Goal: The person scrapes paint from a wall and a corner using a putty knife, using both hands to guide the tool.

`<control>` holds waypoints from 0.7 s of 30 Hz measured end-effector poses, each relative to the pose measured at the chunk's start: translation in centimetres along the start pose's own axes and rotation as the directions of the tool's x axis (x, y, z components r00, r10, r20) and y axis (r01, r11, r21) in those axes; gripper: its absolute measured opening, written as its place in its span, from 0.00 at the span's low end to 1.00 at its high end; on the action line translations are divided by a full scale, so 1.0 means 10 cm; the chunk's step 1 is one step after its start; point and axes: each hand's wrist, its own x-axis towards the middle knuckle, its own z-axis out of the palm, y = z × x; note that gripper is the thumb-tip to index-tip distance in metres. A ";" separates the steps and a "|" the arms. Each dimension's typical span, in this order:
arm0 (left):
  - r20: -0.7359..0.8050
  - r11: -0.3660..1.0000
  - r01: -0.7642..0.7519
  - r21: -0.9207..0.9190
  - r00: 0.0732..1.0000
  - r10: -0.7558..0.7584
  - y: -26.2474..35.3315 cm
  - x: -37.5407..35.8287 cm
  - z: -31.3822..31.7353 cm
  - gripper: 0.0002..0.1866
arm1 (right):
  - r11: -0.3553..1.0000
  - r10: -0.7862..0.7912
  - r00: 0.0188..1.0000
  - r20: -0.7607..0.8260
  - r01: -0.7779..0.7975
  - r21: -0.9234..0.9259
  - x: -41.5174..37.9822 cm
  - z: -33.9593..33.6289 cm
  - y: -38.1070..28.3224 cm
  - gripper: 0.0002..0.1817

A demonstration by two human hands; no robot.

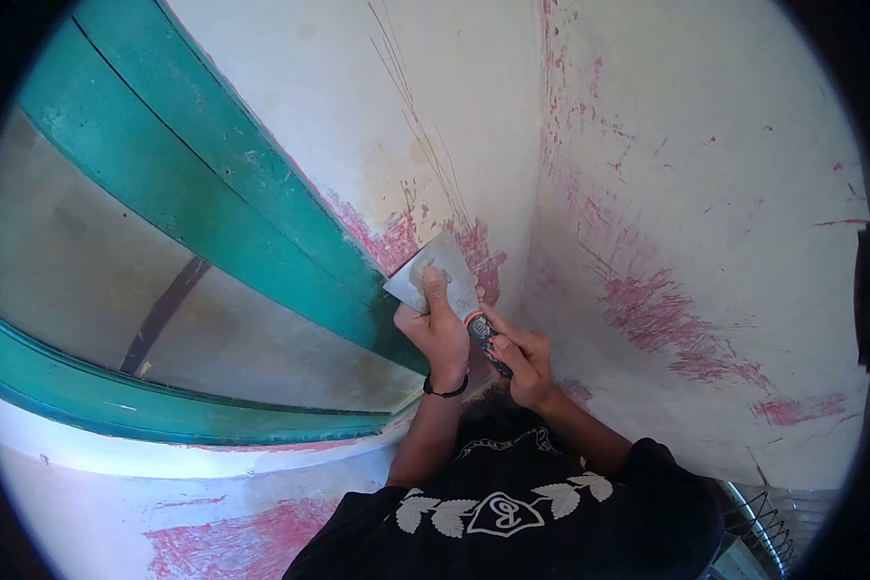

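A wide metal scraper (pixel 447 253) with a dark handle lies against the white wall (pixel 464 87), near the corner and beside the green frame. My right hand (pixel 529 362) is wrapped round the scraper's handle. My left hand (pixel 438 329) grips the blade, its thumb pressed flat on the face and the other fingers mostly hidden behind it. Red patches (pixel 481 253) and thin scratches show on the wall about the blade.
The green frame (pixel 213 203) with cloudy panes runs along the left. To the right, the adjoining wall (pixel 744 251) carries red scraped marks. More red patches (pixel 242 541) show at lower left. A metal rim with black coiled wire (pixel 766 527) is at lower right.
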 end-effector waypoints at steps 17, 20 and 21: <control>0.000 0.996 0.088 0.019 0.996 -0.088 0.07 -0.06 -0.01 0.18 | 0.995 0.021 1.000 0.003 -0.021 -0.102 -0.02 -0.05 0.14 0.24; 0.022 0.999 0.052 0.006 0.998 -0.052 0.18 0.06 0.12 0.18 | 0.994 -0.013 1.000 -0.011 0.011 -0.112 0.10 -0.02 0.10 0.24; 0.038 1.000 0.026 0.008 0.999 -0.026 0.23 0.10 0.16 0.18 | 0.995 -0.022 1.000 -0.016 0.020 -0.095 0.14 0.00 0.07 0.24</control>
